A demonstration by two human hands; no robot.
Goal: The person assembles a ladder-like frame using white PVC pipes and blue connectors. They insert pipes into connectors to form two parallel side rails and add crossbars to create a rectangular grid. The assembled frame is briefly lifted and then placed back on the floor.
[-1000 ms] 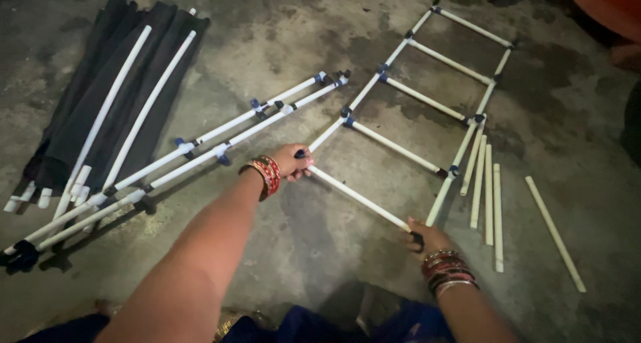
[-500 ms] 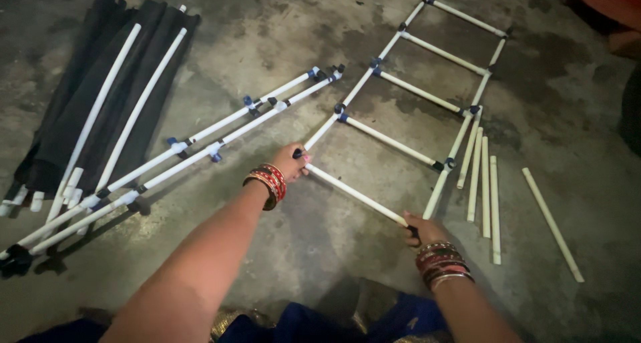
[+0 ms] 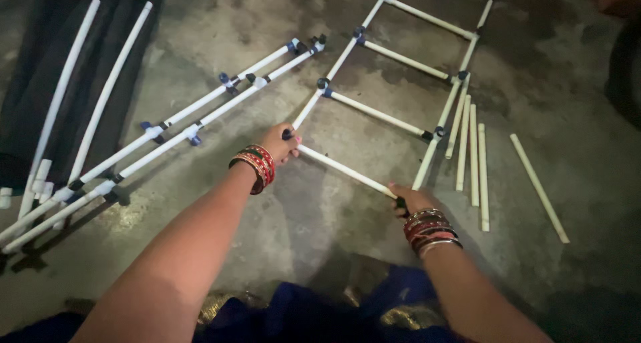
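Observation:
A ladder-like frame (image 3: 394,119) of white pipes and dark connectors lies on the concrete floor, running from the middle to the top right. Its nearest rung (image 3: 344,171) is a white pipe. My left hand (image 3: 279,143) grips the left end of that rung at a dark corner connector. My right hand (image 3: 412,199) grips the rung's right end, where it meets the frame's right side rail. Both wrists wear red and gold bangles.
Two long jointed white pipe rails (image 3: 167,129) with blue clips lie to the left. Black fabric with white pipes (image 3: 73,83) lies at the far left. Several loose white pipes (image 3: 474,159) lie right of the frame, one more (image 3: 539,188) further right.
The view has shifted slightly, bringing the frame a little nearer. Both hands stay on the ends of the nearest rung.

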